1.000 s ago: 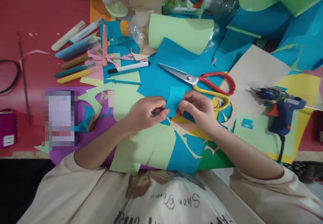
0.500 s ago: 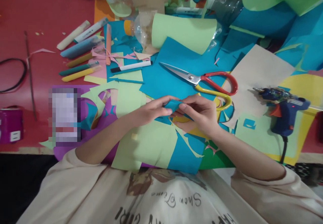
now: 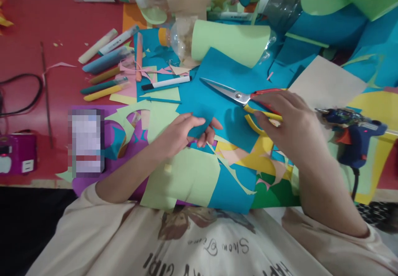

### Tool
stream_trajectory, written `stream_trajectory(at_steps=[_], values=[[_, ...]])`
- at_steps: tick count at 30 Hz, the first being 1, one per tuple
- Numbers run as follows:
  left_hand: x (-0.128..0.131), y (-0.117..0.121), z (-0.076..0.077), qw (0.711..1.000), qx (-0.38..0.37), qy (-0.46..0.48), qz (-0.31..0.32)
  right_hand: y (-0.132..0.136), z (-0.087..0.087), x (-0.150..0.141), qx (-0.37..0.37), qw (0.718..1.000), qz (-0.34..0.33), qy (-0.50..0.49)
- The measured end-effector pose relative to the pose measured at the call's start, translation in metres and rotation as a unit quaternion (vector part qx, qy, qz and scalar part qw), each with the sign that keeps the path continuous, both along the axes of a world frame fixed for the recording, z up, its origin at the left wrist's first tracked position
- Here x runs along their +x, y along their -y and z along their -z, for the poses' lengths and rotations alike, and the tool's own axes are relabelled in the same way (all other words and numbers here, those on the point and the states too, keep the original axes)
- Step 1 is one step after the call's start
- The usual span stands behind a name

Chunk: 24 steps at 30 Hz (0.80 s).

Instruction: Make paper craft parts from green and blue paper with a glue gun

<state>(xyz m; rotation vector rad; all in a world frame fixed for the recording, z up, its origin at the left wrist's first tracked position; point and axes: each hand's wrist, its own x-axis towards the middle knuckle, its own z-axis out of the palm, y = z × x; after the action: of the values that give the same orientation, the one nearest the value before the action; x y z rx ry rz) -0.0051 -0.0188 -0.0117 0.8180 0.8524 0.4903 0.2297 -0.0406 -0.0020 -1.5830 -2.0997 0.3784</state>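
Observation:
My left hand (image 3: pixel 175 137) pinches a small piece of blue paper (image 3: pixel 201 127) between thumb and fingers, above the paper sheets in front of my body. To its right, my right hand (image 3: pixel 295 120) is closed over the handles of the scissors (image 3: pixel 239 96), one red and one yellow. Their shut blades point left and lie over a large blue paper sheet (image 3: pixel 214 66). My hand partly hides the handle loops. Light green paper (image 3: pixel 183 172) lies below my left hand.
A blue glue gun (image 3: pixel 357 139) lies at the right, its cord running toward me. A plastic bottle wrapped in green paper (image 3: pixel 231 39) lies behind the scissors. Several markers (image 3: pixel 105 58) are at the left, near a blurred phone (image 3: pixel 87 141). Paper scraps (image 3: pixel 236 176) are strewn around.
My right hand has let go of the blue paper and moved right onto the scissors' handles. My left hand keeps the paper piece. The view has shifted slightly.

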Motion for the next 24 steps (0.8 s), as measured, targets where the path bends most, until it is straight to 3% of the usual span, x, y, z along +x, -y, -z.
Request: stream_trajectory(at_steps=[3, 10, 13, 20, 24], values=[[0.002, 0.003, 0.008, 1.000, -0.016, 0.013, 0.008, 0.001, 0.003, 0.013, -0.019, 0.992, 0.016, 0.125], [0.006, 0.004, 0.019, 0.999, -0.027, 0.031, 0.022, -0.010, 0.031, 0.021, -0.065, 0.985, 0.052, 0.148], [0.006, 0.003, 0.018, 0.999, -0.027, 0.030, 0.025, -0.021, 0.034, 0.022, -0.093, 0.983, 0.045, 0.149], [0.006, 0.004, 0.017, 0.999, -0.038, 0.007, 0.029, -0.025, 0.010, 0.019, -0.110, 0.981, 0.042, 0.153], [0.005, 0.004, 0.018, 0.998, -0.050, 0.002, 0.028, -0.012, -0.007, 0.030, -0.131, 0.990, 0.045, -0.009]])
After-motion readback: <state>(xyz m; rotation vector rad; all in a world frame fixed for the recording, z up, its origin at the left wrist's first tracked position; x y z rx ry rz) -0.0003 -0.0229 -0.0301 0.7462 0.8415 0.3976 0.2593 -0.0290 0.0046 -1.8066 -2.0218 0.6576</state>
